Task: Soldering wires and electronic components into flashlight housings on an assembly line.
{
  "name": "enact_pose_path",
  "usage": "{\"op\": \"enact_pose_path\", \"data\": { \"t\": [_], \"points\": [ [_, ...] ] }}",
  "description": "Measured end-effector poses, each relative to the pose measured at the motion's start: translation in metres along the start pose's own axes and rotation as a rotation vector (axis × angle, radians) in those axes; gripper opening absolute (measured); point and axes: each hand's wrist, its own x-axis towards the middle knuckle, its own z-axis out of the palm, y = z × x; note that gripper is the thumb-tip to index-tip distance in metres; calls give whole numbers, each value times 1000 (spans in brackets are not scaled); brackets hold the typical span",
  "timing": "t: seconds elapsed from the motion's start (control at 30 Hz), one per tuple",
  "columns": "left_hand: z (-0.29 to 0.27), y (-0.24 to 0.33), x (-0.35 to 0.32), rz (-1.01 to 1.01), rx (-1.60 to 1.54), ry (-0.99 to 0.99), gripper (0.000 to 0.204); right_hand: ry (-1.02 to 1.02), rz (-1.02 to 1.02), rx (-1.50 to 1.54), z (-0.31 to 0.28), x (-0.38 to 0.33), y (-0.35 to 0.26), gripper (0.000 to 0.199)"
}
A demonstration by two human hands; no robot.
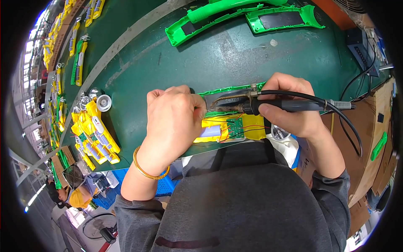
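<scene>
My right hand [290,107] grips a soldering iron [289,105] with a thin metal tube clamped along it. Its tip points left, over a green plastic half shell [235,89] with a dark inner panel. My left hand [174,115] is closed in a pinch beside the tip; whatever the fingers hold is hidden. Just below, at the table edge, lies a yellow half shell [255,127] with a purple battery cell [210,131], a green circuit board [235,128] and thin red and black wires. A round silver reflector [279,132] sits at its right end, under my right wrist.
Several yellow lamp bodies [95,136] with wires and silver reflectors are piled on the left. Green half shells [285,20] lie at the far side. A blue-grey power box [362,52] stands at the right, its cables hanging near cardboard [357,138]. More lamps line the far left.
</scene>
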Motion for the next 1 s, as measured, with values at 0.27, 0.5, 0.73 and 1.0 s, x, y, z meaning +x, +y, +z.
{"op": "enact_pose_path", "data": {
  "t": [0.27, 0.5, 0.73, 1.0],
  "points": [
    [2, 2, -1, -10, -33, 37, 4, -24, 4, -26, -1, 1, 0, 15],
    [1, -1, 0, 2, -73, 39, 5, 6, 42, 13, -3, 0, -2, 14],
    [0, -4, 5, 22, -184, -1, 5, 8, 50, 61, -5, 0, -1, 14],
    [0, 4, 3, -20, -79, -1, 3, -15, 18, 26, -5, 0, -3, 15]
  ]
}}
